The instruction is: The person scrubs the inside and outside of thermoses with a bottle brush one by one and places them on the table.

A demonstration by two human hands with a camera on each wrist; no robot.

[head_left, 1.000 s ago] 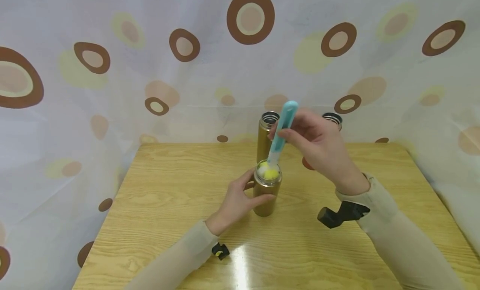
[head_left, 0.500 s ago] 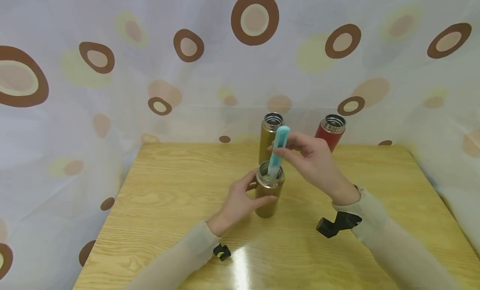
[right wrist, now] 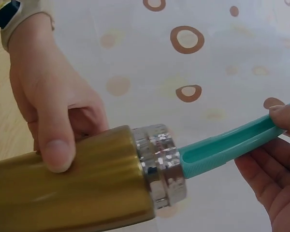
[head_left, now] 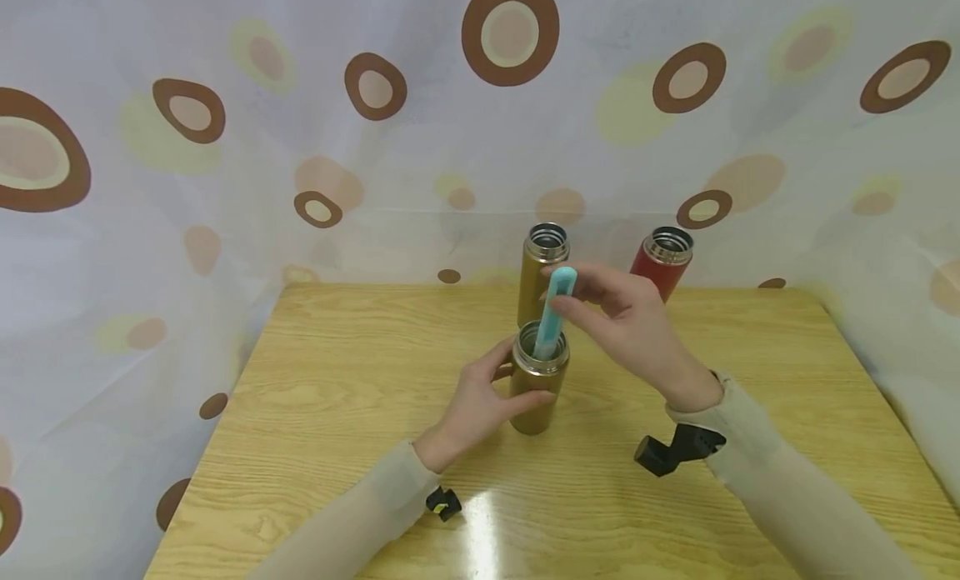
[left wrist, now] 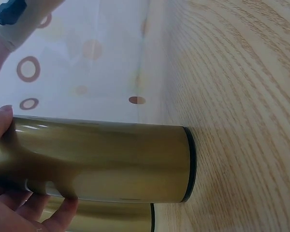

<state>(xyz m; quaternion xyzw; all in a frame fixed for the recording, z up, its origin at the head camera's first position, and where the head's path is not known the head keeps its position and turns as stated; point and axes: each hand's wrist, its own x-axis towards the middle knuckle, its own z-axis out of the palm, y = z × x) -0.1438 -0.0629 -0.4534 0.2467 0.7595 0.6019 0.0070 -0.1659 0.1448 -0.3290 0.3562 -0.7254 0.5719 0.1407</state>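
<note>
My left hand (head_left: 474, 403) grips a gold insulated bottle (head_left: 532, 420) around its side, thumb in front and fingers behind. The bottle stands upright on the wooden table, lid off, its steel neck facing up. Above it, my right hand (head_left: 628, 323) pinches the teal handle of a bottle brush (head_left: 553, 317) between thumb and fingers. The handle's lower end goes into the mouth, and the brush head is hidden inside. In the right wrist view the ridged part of the handle (right wrist: 222, 145) enters the steel neck (right wrist: 162, 164).
Right behind stands a second gold bottle (head_left: 531, 290), lidless. A red bottle (head_left: 660, 268), also lidless, stands at the back right, partly behind my right hand. A patterned curtain (head_left: 420, 172) rises at the back edge of the wooden table (head_left: 337, 372).
My right hand has moved down, pushing the brush's yellow and white sponge head from the mouth down inside the bottle. The left hand keeps its hold.
</note>
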